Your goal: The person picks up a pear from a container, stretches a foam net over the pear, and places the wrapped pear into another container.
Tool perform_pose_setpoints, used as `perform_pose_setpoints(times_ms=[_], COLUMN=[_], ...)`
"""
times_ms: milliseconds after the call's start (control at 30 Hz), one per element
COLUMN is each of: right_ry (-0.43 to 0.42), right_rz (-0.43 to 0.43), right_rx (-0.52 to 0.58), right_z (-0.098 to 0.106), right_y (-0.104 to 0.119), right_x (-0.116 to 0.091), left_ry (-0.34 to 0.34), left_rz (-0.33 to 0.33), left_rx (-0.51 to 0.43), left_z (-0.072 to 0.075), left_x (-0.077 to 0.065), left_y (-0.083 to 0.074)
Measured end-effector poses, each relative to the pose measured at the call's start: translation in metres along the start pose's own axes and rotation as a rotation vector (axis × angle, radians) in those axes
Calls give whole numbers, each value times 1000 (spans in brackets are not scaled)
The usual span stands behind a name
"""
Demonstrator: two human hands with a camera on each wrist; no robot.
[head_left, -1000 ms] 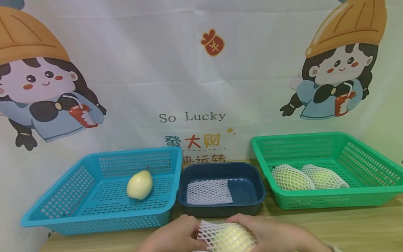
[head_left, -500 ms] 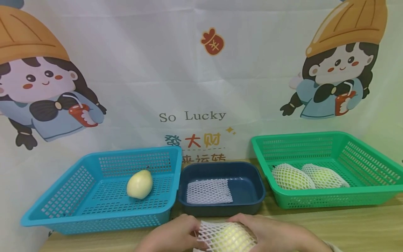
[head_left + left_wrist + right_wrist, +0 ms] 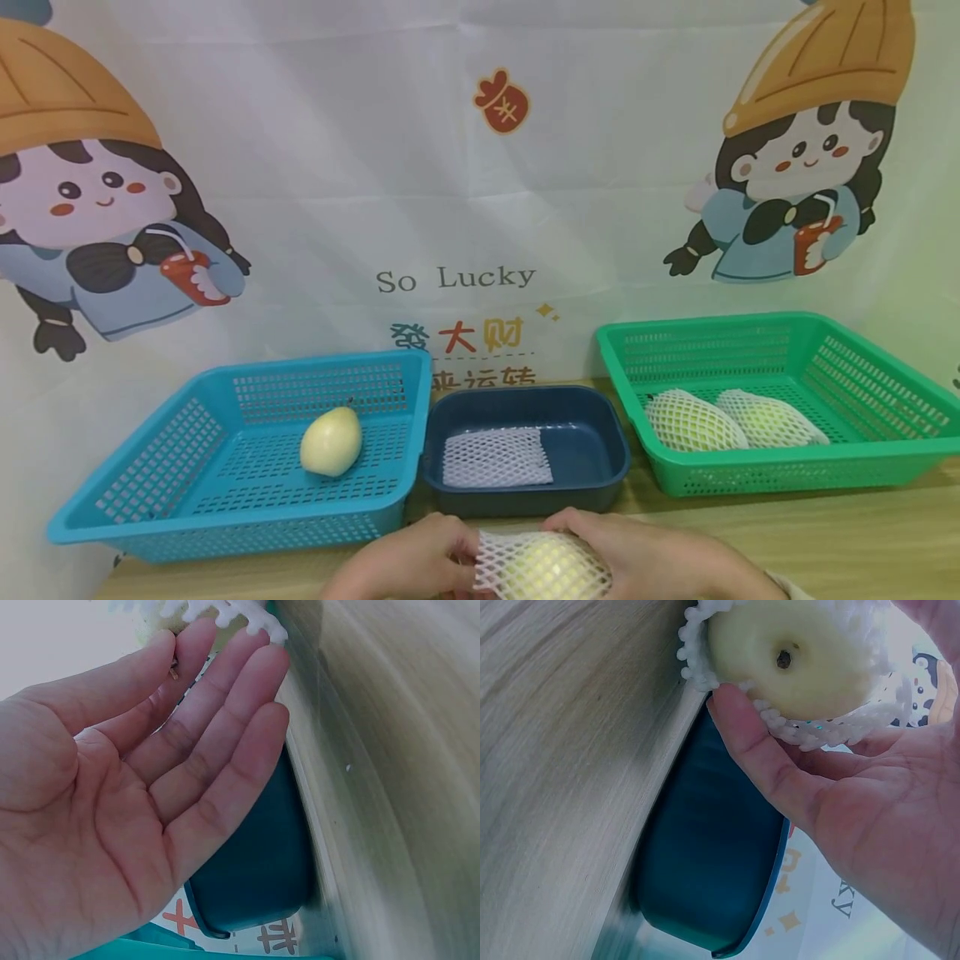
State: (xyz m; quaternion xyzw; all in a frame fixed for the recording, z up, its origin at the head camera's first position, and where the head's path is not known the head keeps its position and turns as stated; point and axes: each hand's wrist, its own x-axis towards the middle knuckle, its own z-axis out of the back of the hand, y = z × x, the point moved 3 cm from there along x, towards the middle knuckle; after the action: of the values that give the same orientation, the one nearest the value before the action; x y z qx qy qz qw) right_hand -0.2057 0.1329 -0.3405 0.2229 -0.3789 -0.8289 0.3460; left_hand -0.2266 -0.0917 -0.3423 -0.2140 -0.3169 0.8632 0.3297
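Note:
In the head view, both hands hold a pale yellow pear in a white foam net at the bottom centre. My right hand grips the net and pear from the right. The right wrist view shows the bare blossom end of the pear, ringed by the net's knobbly edge, fingers curled beneath. My left hand is at the net's left end. In the left wrist view, the thumb and index finger pinch at the pear's stem; other fingertips touch the net's edge.
A blue basket at left holds one bare pear. In the middle, a dark blue tray holds flat foam netting. A green basket at right contains two netted pears. A printed cloth hangs behind.
The left fingers have shifted slightly at the net's left end, and the net sits a little closer round the pear. The right hand keeps its hold. The head view has shifted slightly.

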Motion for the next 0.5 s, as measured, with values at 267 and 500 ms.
perform_pose_setpoints(times_ms=[267,500], right_ry=[16,38], right_rz=[-2,-28], right_rx=[-43,-5], right_z=[1,1], right_y=[2,1], right_x=[-2,-1], left_ry=[21,29], left_rz=[0,11], left_rx=[-61,-98], left_z=[-1,-2], left_x=[1,1], left_y=[2,6])
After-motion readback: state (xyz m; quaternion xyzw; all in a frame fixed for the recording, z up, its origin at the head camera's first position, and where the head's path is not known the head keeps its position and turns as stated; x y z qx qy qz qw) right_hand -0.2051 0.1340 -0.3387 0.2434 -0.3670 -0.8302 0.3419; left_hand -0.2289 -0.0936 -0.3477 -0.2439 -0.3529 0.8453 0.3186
